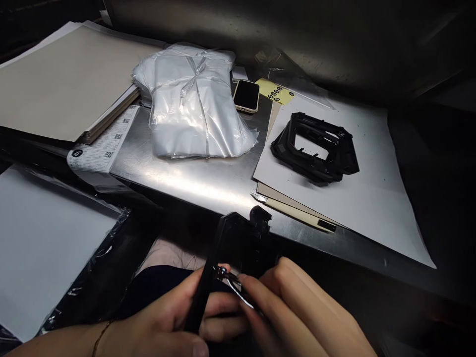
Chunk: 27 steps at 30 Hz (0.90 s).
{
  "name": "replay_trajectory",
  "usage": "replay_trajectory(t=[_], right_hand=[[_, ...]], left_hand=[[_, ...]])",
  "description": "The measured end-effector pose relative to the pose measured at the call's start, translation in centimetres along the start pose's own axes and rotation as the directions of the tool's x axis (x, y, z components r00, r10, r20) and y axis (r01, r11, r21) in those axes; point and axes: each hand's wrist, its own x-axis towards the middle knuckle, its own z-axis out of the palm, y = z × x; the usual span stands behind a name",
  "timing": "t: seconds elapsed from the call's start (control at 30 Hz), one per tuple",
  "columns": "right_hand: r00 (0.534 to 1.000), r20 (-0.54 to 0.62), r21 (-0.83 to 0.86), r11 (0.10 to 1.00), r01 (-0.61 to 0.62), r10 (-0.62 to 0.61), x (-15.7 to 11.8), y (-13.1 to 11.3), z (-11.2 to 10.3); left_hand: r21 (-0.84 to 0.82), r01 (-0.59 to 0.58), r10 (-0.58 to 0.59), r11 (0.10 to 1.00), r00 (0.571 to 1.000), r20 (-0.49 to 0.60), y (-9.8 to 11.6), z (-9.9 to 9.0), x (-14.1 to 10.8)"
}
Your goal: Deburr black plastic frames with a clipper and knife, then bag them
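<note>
Low in the view, my left hand is closed around a black plastic frame piece, gripping its long side bar. The piece is tilted, and a hooked black part rises at its far end. My right hand is closed on a small metal tool with a shiny curved edge; its exact kind is hard to make out. The tool's tip touches or lies very near the inner edge of the frame piece, close to my left fingers. My right fingers hide most of the tool.
Black plastic frames lie on white paper at the right. Near the metal table's edge is a craft knife. Behind are a phone, yellow sticker sheet, tied plastic bags and stacked card sheets.
</note>
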Motion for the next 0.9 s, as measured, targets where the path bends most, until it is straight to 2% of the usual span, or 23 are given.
replay_trajectory(t=[0.07, 0.13, 0.23, 0.3, 0.37, 0.4, 0.47, 0.53, 0.6, 0.7, 0.77, 0.83, 0.9], right_hand=[[0.998, 0.036, 0.102, 0.993, -0.056, 0.053, 0.0, 0.5, -0.2], [0.981, 0.145, 0.235, 0.959, -0.158, 0.127, -0.2, 1.3, -0.9], [0.921, 0.337, 0.441, 0.831, -0.338, 0.195, -0.6, 2.6, -2.4], [0.910, 0.344, 0.561, 0.726, -0.397, 0.232, -0.8, 3.4, -3.4], [0.894, 0.239, 0.558, 0.700, -0.446, 0.379, -1.1, 4.5, -4.0], [0.865, 0.152, 0.511, 0.711, -0.482, 0.478, -1.3, 5.3, -4.0], [0.765, -0.075, 0.377, 0.729, -0.572, 0.639, -1.9, 7.6, -3.8], [0.685, -0.250, 0.259, 0.729, -0.633, 0.684, -2.7, 10.7, -3.4], [0.658, -0.344, 0.118, 0.726, -0.677, 0.670, -3.6, 13.8, -2.9], [0.693, -0.371, -0.097, 0.716, -0.691, 0.618, -4.4, 16.7, -2.5], [0.730, -0.385, -0.202, 0.721, -0.663, 0.564, -4.2, 16.7, -2.0], [0.802, -0.347, -0.253, 0.774, -0.580, 0.487, -3.7, 15.6, -1.2], [0.898, -0.199, -0.248, 0.866, -0.434, 0.393, -2.9, 14.2, -0.3]], left_hand=[[0.002, 0.006, -0.006, 1.000, 1.000, -0.001, 0.0, -0.2, -0.2], [0.018, 0.041, -0.041, 0.999, 0.999, -0.001, 0.1, -0.7, -0.4], [-0.012, 0.067, -0.068, 0.998, 0.997, -0.037, 0.1, -1.3, -0.8], [-0.028, 0.045, -0.046, 0.999, 0.997, -0.061, 0.0, -1.6, -0.9], [-0.028, 0.017, -0.019, 0.999, 0.998, -0.067, 0.0, -1.9, -0.8], [-0.014, 0.006, -0.007, 1.000, 0.998, -0.066, 0.2, -2.0, -0.8], [0.081, -0.003, 0.009, 0.997, 0.998, -0.068, 0.9, -2.4, -0.6], [0.279, 0.044, -0.016, 0.959, 0.995, -0.099, 2.4, -2.7, -0.5], [0.476, 0.126, -0.058, 0.870, 0.986, -0.154, 4.4, -3.0, -0.4], [0.667, 0.183, -0.048, 0.722, 0.975, -0.216, 7.6, -3.0, -0.1], [0.755, 0.200, -0.023, 0.625, 0.971, -0.238, 9.3, -2.7, 0.3], [0.780, 0.213, -0.037, 0.589, 0.971, -0.237, 10.3, -2.3, 0.8], [0.763, 0.213, -0.089, 0.610, 0.975, -0.202, 10.5, -2.2, 1.4]])
